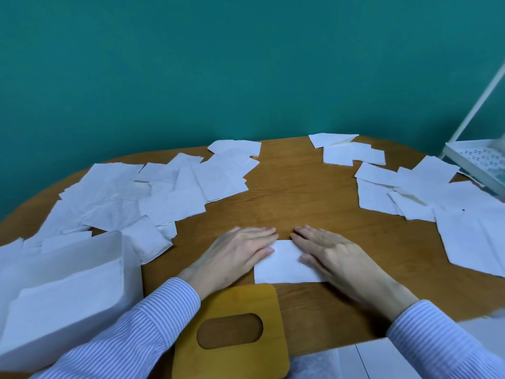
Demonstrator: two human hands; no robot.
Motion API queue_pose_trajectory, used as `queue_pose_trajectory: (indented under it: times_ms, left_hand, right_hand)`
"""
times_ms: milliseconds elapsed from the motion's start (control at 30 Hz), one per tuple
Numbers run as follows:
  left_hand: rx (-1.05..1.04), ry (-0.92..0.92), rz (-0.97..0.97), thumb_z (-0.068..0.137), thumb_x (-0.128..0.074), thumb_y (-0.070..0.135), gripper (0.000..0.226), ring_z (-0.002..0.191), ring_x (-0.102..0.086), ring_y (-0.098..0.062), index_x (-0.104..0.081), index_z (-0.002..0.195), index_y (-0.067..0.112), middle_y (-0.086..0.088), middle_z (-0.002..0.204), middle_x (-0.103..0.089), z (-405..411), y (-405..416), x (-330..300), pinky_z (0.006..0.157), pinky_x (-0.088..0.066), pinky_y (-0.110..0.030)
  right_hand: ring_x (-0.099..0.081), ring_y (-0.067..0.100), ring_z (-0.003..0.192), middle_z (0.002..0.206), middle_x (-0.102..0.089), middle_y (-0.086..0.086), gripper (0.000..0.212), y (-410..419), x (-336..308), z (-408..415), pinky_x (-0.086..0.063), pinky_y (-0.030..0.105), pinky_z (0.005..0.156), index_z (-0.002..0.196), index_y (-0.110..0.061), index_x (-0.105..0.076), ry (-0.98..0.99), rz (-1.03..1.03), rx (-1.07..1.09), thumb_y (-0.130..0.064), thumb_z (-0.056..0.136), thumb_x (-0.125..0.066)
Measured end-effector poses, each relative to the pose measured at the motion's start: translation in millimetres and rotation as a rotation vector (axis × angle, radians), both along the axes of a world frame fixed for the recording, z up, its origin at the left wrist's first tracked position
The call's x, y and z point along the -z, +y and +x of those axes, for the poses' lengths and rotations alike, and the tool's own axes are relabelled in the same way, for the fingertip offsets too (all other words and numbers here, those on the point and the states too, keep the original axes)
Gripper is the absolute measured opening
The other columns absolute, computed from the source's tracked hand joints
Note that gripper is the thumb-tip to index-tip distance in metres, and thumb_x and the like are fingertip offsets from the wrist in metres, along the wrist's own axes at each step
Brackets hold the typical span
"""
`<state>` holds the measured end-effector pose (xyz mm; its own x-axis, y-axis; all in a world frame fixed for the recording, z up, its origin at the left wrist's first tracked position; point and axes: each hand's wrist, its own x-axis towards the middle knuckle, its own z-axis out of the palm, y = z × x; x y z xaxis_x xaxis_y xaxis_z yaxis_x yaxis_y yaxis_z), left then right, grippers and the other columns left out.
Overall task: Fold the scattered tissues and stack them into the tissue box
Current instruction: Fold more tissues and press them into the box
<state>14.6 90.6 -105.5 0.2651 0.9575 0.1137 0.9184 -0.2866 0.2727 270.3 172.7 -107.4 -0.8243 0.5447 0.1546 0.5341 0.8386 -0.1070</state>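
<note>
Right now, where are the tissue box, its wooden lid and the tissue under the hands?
tissue box (pixel 128 258): head view, right wall.
wooden lid (pixel 246 299): head view, top face.
folded tissue (pixel 284 266): head view, bare middle.

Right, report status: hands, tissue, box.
Left hand and right hand flat, pressing folded white tissue on round wooden table. White open tissue box left, partly filled. Wooden slotted lid off, touching the tissue's near edge.

On the wooden table (pixel 314 192), the left hand (pixel 235 253) and right hand (pixel 330 253) press flat on a folded tissue (pixel 284 265). Left of it stands the tissue box (pixel 62 291); loose tissues (pixel 153 192) lie beyond.
</note>
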Motion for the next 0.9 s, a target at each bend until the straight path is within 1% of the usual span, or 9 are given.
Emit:
queue_pose_trajectory:
  times_ms: [67, 133, 200, 300, 400, 533, 667, 800, 900]
  left_hand:
    - [-0.069, -0.063, 0.066, 0.106, -0.039, 0.047, 0.043, 0.118, -0.048, -0.002, -0.057, 0.139, 0.028, 0.016, 0.131, -0.058, 3, 8, 1, 0.099, -0.044, -0.034]
    - [-0.125, -0.097, 0.091, 0.101, -0.053, 0.041, 0.033, 0.103, -0.045, -0.003, -0.065, 0.128, 0.026, 0.014, 0.11, -0.055, 8, 13, 0, 0.09, -0.046, -0.031]
    - [-0.16, -0.124, 0.065, 0.098, -0.06, 0.038, 0.022, 0.1, -0.043, -0.002, -0.069, 0.115, 0.028, 0.014, 0.103, -0.051, 12, 17, 0, 0.087, -0.047, -0.031]
    - [-0.176, -0.182, 0.024, 0.097, -0.061, 0.036, 0.01, 0.1, -0.043, -0.002, -0.067, 0.102, 0.029, 0.014, 0.102, -0.049, 14, 17, -1, 0.087, -0.045, -0.029]
    - [-0.159, -0.186, 0.019, 0.099, -0.058, 0.034, 0.007, 0.099, -0.042, -0.002, -0.062, 0.099, 0.028, 0.014, 0.104, -0.05, 15, 14, -3, 0.088, -0.042, -0.026]
    - [-0.13, -0.199, 0.004, 0.099, -0.058, 0.03, 0.007, 0.096, -0.042, -0.003, -0.059, 0.106, 0.029, 0.014, 0.098, -0.053, 15, 11, -9, 0.085, -0.04, -0.024]
    - [-0.171, -0.282, -0.079, 0.1, -0.057, 0.032, 0.01, 0.099, -0.045, -0.001, -0.065, 0.104, 0.029, 0.012, 0.098, -0.053, 11, 7, -19, 0.088, -0.042, -0.025]
    - [-0.255, -0.406, -0.016, 0.098, -0.06, 0.03, 0.01, 0.099, -0.055, 0.0, -0.069, 0.1, 0.027, 0.014, 0.102, -0.061, -2, -6, -51, 0.087, -0.047, -0.024]
    - [-0.317, -0.519, 0.046, 0.097, -0.063, 0.025, 0.01, 0.092, -0.059, 0.003, -0.072, 0.099, 0.026, 0.016, 0.098, -0.068, -15, -30, -84, 0.079, -0.048, -0.017]
  right_hand:
    - [-0.053, 0.013, 0.123, 0.139, -0.057, -0.009, 0.038, 4, -6, -5, -0.043, 0.03, 0.104, 0.136, -0.027, -0.056, 0.096, -0.008, 0.073, -0.042, 0.104, -0.041]
    - [-0.053, 0.013, 0.102, 0.119, -0.063, -0.01, 0.03, 10, -8, -9, -0.046, 0.031, 0.087, 0.124, -0.028, -0.063, 0.112, -0.019, 0.133, -0.04, 0.1, -0.049]
    - [-0.047, 0.013, 0.097, 0.11, -0.058, -0.009, 0.022, 14, -6, -14, -0.044, 0.031, 0.083, 0.114, -0.029, -0.064, 0.084, -0.05, 0.163, -0.04, 0.096, -0.057]
    - [-0.041, 0.012, 0.094, 0.104, -0.048, -0.009, 0.013, 16, -6, -18, -0.043, 0.031, 0.084, 0.1, -0.028, -0.06, 0.093, -0.148, 0.182, -0.036, 0.091, -0.065]
    - [-0.039, 0.01, 0.091, 0.1, -0.046, -0.012, 0.009, 19, -12, -21, -0.04, 0.03, 0.081, 0.096, -0.032, -0.053, 0.039, -0.199, 0.143, -0.032, 0.094, -0.062]
    - [-0.046, 0.008, 0.085, 0.089, -0.054, -0.013, 0.026, 21, -27, -20, -0.035, 0.027, 0.072, 0.086, -0.037, -0.041, 0.041, -0.353, 0.14, -0.019, 0.095, -0.059]
    - [-0.052, 0.006, 0.083, 0.09, -0.057, -0.014, 0.023, 13, -49, -21, -0.039, 0.022, 0.067, 0.089, -0.032, -0.048, 0.161, -0.454, 0.136, -0.014, 0.091, -0.061]
    - [-0.056, 0.006, 0.084, 0.089, -0.062, -0.016, 0.023, 5, -85, -28, -0.042, 0.019, 0.067, 0.087, -0.034, -0.056, 0.278, -0.446, 0.1, -0.012, 0.089, -0.064]
    - [-0.055, 0.005, 0.083, 0.089, -0.064, -0.014, 0.023, -6, -113, -44, -0.041, 0.014, 0.066, 0.084, -0.033, -0.058, 0.334, -0.433, 0.053, -0.012, 0.088, -0.067]
